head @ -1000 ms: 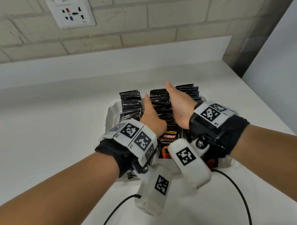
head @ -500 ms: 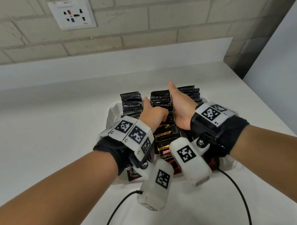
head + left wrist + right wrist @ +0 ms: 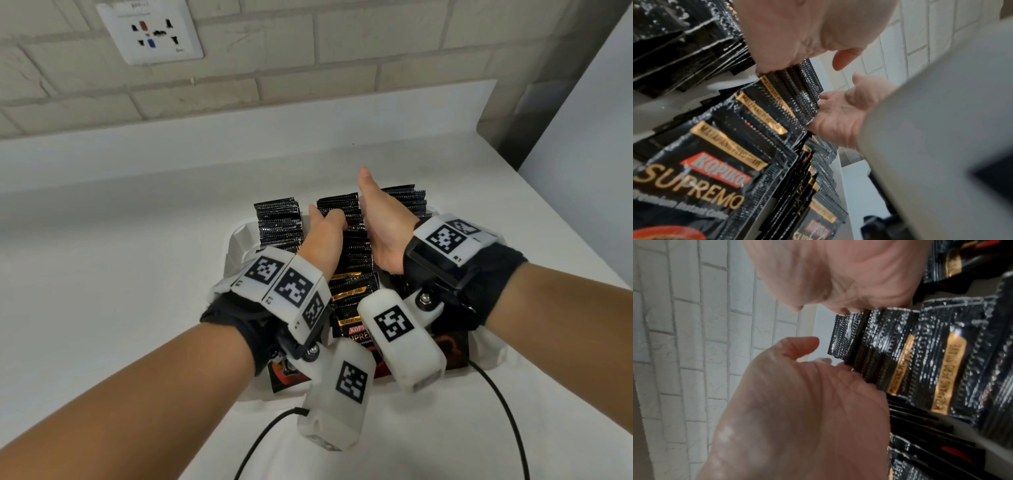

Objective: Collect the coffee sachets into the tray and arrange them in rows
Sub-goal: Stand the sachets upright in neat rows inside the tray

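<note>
Inside the tray (image 3: 239, 240), middle row (image 3: 356, 267) squeezed tighter, both hands still flanking

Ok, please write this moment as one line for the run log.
left hand: flat against middle sachet row | right hand: flat against its other side | tray: three rows | stage: squaring row

The sachets (image 3: 760, 116) are of glossy black foil with crimped, ridged ends and gold print. The tray (image 3: 239, 240) looks like smooth white plastic. The counter (image 3: 120, 257) is smooth, matt white. The wall (image 3: 308, 68) is rough pale brick. The wrist bands (image 3: 496, 274) are black cloth.
</note>
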